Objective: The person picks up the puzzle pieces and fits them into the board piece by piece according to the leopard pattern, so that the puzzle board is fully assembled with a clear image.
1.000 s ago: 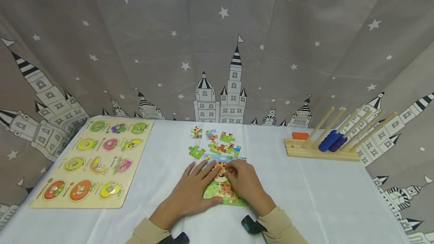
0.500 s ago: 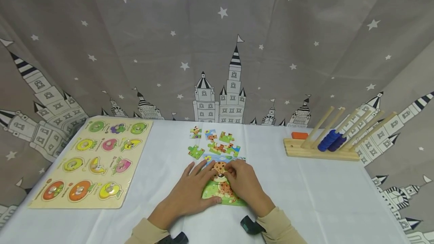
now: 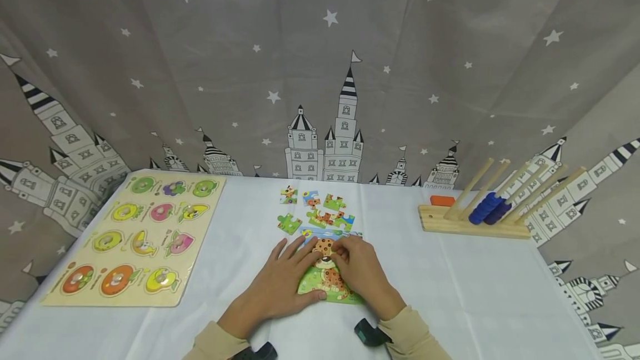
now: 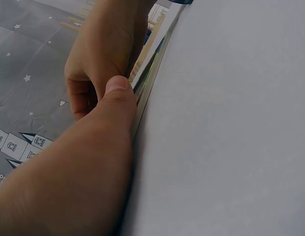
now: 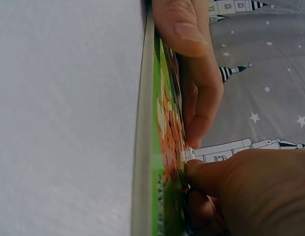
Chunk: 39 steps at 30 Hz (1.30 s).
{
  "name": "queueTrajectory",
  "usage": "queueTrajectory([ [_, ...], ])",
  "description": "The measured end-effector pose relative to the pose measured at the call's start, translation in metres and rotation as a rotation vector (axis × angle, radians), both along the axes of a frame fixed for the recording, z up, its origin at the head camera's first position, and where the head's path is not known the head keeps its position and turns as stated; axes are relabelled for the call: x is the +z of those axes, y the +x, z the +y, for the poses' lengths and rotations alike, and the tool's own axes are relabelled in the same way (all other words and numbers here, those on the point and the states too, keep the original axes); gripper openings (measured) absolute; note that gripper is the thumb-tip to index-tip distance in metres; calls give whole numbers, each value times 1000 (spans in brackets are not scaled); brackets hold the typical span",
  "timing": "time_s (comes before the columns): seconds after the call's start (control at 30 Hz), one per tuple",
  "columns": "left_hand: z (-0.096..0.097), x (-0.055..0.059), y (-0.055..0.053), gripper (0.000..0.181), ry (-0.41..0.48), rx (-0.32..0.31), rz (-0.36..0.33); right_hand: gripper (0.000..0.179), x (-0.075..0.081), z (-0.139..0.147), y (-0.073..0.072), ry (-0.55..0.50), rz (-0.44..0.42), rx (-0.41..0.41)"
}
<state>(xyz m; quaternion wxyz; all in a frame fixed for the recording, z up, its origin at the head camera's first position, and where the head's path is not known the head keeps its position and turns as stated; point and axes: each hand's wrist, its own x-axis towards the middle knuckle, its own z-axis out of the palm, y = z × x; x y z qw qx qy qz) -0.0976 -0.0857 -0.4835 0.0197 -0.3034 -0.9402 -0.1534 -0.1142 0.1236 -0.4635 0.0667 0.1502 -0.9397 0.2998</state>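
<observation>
A jigsaw puzzle board (image 3: 332, 281) with a spotted cartoon animal lies on the white table. My left hand (image 3: 277, 285) rests flat over its left part, fingers spread and the thumb near the front edge. At the board's right side my right hand (image 3: 365, 271) bends its fingers, thumb and forefinger pinching a puzzle piece mostly hidden by the hand. The right wrist view has the thumb (image 5: 206, 174) right at a piece edge on the board's face. Just behind the board lie several loose puzzle pieces, among them a green one (image 3: 290, 224) and a blue-orange one (image 3: 311, 199).
A wooden fruit peg puzzle (image 3: 192, 249) lies on the left of the table. At the back right stands a wooden peg rack (image 3: 475, 229) with blue discs (image 3: 485, 208) and an orange block (image 3: 442, 200). A grey castle-print curtain (image 3: 225, 43) hangs behind.
</observation>
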Motion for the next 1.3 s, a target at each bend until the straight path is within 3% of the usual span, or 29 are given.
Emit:
queueTrajectory([
  [0.27,-3,3,3,86,19,-14,-13,5,4,5,-7,-74,-23,-9],
  [0.43,-2,5,2,86,20,-24,9,13,6,23,-31,-177,1,-179],
  [0.53,-2,6,1,86,11,-24,11,23,2,34,-46,-154,-23,-244],
  [0.73,-3,6,0,88,4,-14,-6,42,1,38,-63,-84,-102,-209],
  [1.07,2,6,1,86,20,-29,-38,40,12,35,-72,30,-234,-237],
  [1.17,3,6,1,87,13,-25,-55,34,9,36,-72,-28,-255,-239],
  [1.3,1,7,1,87,2,-12,-48,21,-2,37,-70,-279,-236,-243],
])
